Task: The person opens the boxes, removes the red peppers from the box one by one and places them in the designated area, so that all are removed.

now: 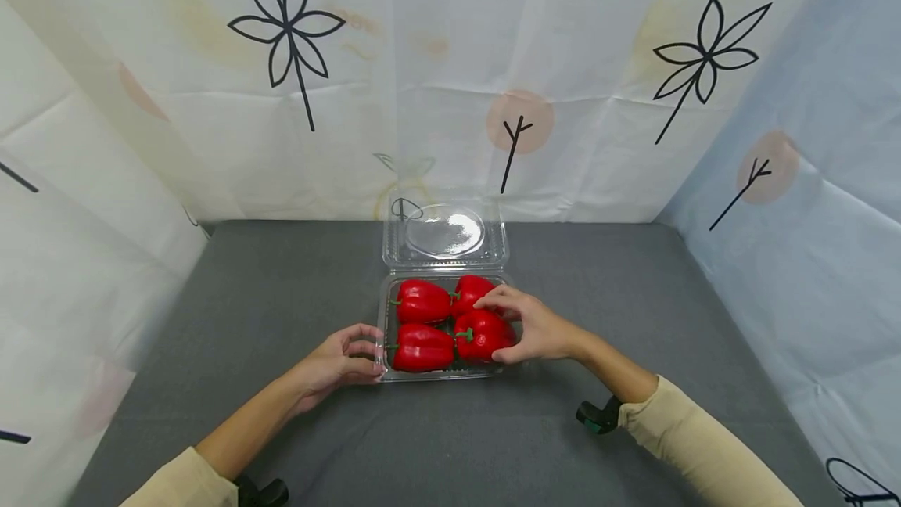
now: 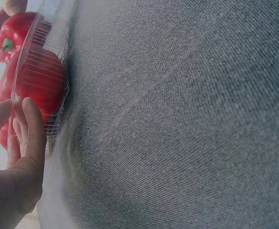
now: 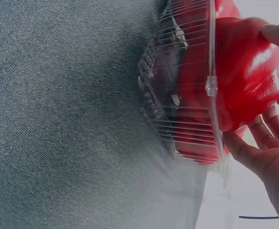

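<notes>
A clear plastic clamshell container (image 1: 384,296) stands with its lid (image 1: 445,245) tipped up behind it. Several red bell peppers lie inside, among them a front-left bell pepper (image 1: 422,347) and a back-left bell pepper (image 1: 424,301). My left hand (image 1: 345,362) holds the container's left rim; the left wrist view has its fingers (image 2: 33,121) against the clear wall. At the front right, my right hand (image 1: 531,327) grips a bell pepper (image 3: 247,71) between thumb and fingers. That pepper sits partly above the rim, its green stem toward the left. The back-right bell pepper (image 1: 470,293) is partly covered by this hand.
Dark grey cloth (image 1: 296,280) covers the table around the container. A white patterned curtain (image 1: 436,61) hangs behind it, with further fabric (image 1: 831,178) on the right side. Dark wrist devices (image 1: 600,416) are worn below both hands.
</notes>
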Demonstrator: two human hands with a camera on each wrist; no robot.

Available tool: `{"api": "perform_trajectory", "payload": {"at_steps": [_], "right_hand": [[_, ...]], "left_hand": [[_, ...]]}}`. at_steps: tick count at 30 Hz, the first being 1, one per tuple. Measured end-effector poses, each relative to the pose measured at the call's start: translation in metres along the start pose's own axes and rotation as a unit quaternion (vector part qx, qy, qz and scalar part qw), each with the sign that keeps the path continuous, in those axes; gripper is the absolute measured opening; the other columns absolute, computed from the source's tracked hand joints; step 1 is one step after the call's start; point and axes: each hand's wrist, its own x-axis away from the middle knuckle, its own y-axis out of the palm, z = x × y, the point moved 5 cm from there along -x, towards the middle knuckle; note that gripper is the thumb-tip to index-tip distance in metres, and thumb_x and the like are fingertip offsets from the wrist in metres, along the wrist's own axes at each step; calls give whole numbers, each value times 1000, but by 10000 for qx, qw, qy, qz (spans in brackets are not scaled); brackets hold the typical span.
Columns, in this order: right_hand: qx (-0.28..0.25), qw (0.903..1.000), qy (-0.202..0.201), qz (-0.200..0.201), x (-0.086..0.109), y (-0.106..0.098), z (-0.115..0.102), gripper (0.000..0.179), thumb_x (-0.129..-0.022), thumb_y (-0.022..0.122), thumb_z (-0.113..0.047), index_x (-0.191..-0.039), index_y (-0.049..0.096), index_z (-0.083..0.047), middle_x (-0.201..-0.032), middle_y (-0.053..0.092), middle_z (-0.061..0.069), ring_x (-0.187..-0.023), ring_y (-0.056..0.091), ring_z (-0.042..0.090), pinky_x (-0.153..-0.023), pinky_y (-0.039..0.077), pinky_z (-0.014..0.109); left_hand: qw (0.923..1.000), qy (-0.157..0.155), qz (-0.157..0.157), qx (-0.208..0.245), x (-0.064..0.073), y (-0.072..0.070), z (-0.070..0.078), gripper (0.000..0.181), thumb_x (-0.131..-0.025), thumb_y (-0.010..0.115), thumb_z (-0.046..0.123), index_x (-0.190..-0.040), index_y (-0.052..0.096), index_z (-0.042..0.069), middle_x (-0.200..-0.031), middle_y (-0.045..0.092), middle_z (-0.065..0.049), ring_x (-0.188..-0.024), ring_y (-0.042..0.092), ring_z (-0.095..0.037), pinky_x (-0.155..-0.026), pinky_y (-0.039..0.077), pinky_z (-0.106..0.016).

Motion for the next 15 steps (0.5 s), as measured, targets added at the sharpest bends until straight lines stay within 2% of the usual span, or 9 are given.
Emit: {"api": "perform_trajectory", "payload": {"at_steps": [5,11,15], "right_hand": [[41,10000,13,65,4,-11,-7,59,-76,81,-13,-131,58,-11,-127,53,2,-114,54,24,-89,56,41],[391,9987,-162,278,6,-39,-24,59,-78,81,-11,-133,59,-9,-127,54,3,-111,57,21,-90,56,38],[600,9971,-120,457,10,-55,-27,61,-78,82,-11,-135,59,-7,-128,54,5,-110,57,22,-91,55,39]], "left_hand": [[10000,-32,15,14,0,0,0,57,-89,73,5,-135,41,-3,-105,63,-11,-89,67,-23,-87,57,-39],[10000,-12,12,46,1,0,-1,57,-89,73,5,-134,40,-3,-105,63,-11,-89,67,-23,-87,58,-39],[10000,-22,24,55,1,0,0,57,-89,73,5,-134,40,-3,-104,63,-11,-89,68,-23,-87,58,-40]]}}
